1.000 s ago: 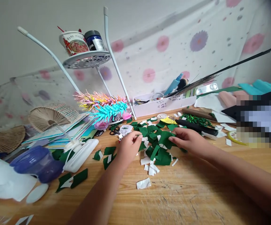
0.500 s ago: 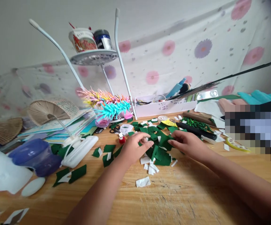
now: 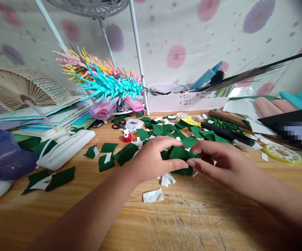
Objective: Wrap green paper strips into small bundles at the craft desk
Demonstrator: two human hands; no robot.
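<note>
My right hand [image 3: 218,160] pinches a dark green piece of crepe-like paper [image 3: 182,153] at its right end. Around the left side of that piece my left hand [image 3: 156,157] is closed, its thumb along the lower edge, close to my right thumb. The piece is held just above the table, over a loose heap of similar green cut pieces [image 3: 168,129]. White paper scraps [image 3: 166,179] lie below the hands, with one larger white scrap [image 3: 153,195] nearer me. The fingers' far sides are hidden.
Black scissors [image 3: 118,123] and a small red item [image 3: 127,138] lie left of the heap. A black tool [image 3: 218,132] and yellow tape roll [image 3: 283,153] are at right. Behind stand a white box [image 3: 179,102] and a rack [image 3: 137,55] with colourful fuzzy stems [image 3: 109,83].
My left hand has moved right to meet my right hand and now grips the green piece too, which has come up off the heap. The view has tilted down and closer.
</note>
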